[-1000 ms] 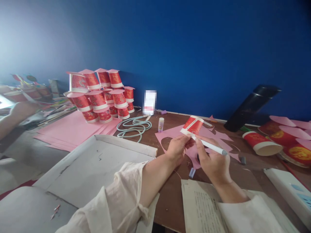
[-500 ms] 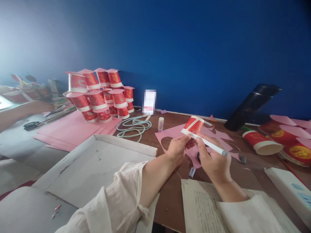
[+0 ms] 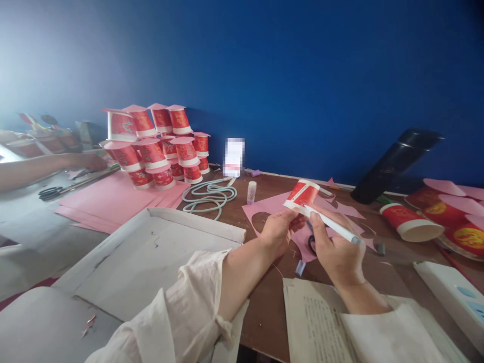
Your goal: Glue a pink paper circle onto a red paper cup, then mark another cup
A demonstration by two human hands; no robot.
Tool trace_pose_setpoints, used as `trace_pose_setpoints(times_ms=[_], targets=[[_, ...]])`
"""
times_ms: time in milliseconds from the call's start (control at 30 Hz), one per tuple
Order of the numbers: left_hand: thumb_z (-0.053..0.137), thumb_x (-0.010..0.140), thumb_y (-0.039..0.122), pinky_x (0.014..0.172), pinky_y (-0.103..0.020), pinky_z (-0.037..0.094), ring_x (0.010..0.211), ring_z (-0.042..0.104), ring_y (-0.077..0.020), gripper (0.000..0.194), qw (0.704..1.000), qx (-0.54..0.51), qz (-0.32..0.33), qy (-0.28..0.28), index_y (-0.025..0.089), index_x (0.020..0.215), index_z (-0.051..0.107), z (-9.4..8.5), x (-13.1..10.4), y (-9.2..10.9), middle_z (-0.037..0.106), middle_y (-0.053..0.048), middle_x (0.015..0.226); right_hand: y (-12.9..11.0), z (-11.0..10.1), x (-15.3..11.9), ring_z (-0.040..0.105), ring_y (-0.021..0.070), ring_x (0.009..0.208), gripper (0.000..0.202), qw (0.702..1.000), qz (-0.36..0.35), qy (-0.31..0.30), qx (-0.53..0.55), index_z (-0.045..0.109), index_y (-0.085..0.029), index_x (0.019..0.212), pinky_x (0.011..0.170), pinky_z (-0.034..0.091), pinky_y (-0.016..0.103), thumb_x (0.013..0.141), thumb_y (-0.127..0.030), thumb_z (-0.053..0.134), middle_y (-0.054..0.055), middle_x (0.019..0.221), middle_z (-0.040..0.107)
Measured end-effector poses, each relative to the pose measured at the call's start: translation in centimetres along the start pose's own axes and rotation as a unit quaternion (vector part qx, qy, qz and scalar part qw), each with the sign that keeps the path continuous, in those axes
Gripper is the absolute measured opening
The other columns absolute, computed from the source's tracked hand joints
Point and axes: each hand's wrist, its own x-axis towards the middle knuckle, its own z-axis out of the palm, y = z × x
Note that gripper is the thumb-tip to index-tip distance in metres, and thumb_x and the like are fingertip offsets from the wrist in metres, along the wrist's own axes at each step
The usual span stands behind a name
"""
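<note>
My left hand [image 3: 278,231] grips the white rim of a red paper cup [image 3: 302,194], holding it tilted above the pink paper [image 3: 269,207] on the brown table. My right hand [image 3: 335,249] holds a white pen [image 3: 335,227] with its tip against the cup's rim. A small glue stick [image 3: 251,191] stands upright just left of the pink sheet. Black scissors [image 3: 310,243] lie partly hidden under my right hand.
A pile of red cups with pink lids [image 3: 159,146] stands at the back left on pink sheets [image 3: 109,199]. A white tray [image 3: 151,252] lies at front left, an open book [image 3: 313,322] at front. Another person's arm [image 3: 45,166] reaches in at left near scissors [image 3: 51,191]. A black flask [image 3: 393,164] and more cups [image 3: 410,222] lie right.
My hands and the cup have barely shifted. The other person's hand at far left has moved rightward toward the cup pile, uncovering the scissors.
</note>
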Motion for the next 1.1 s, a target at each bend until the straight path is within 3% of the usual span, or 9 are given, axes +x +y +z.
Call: trace_pose_setpoints(times_ms=[333,700,1100], targets=[[0.069,0.076,0.014,0.083,-0.031,0.048,0.071,0.062,-0.0133,0.006,1.000,-0.006,-0.007,0.010,0.010,0.080,0.072,0.04,-0.05,0.12,0.070,-0.009,0.080,0.24,-0.17,0.09,0.071,0.0223,0.087,0.019,1.000,-0.005,0.005,-0.007,0.070,-0.015,0.104,0.078,0.055,0.035,0.090,-0.021,0.059,0.011,0.096,0.075],[0.080,0.067,0.023,0.087,-0.032,0.046,0.075,0.062,-0.0145,0.016,1.000,0.025,0.011,-0.004,0.013,0.076,0.072,-0.18,0.00,0.09,0.070,-0.008,0.082,0.35,-0.10,-0.05,0.071,0.0231,0.092,0.020,1.000,0.018,-0.024,0.003,0.071,-0.017,0.103,0.085,0.055,0.038,0.092,-0.025,0.056,0.010,0.098,0.075],[0.072,0.073,0.018,0.088,-0.031,0.046,0.078,0.063,-0.0151,0.007,0.999,0.032,0.013,-0.009,0.013,0.078,0.072,-0.38,0.38,-0.03,0.071,-0.008,0.082,0.17,-0.11,-0.29,0.071,0.0232,0.088,0.024,0.996,0.059,-0.061,0.006,0.071,-0.018,0.099,0.081,0.055,0.038,0.093,-0.034,0.055,0.009,0.095,0.076]])
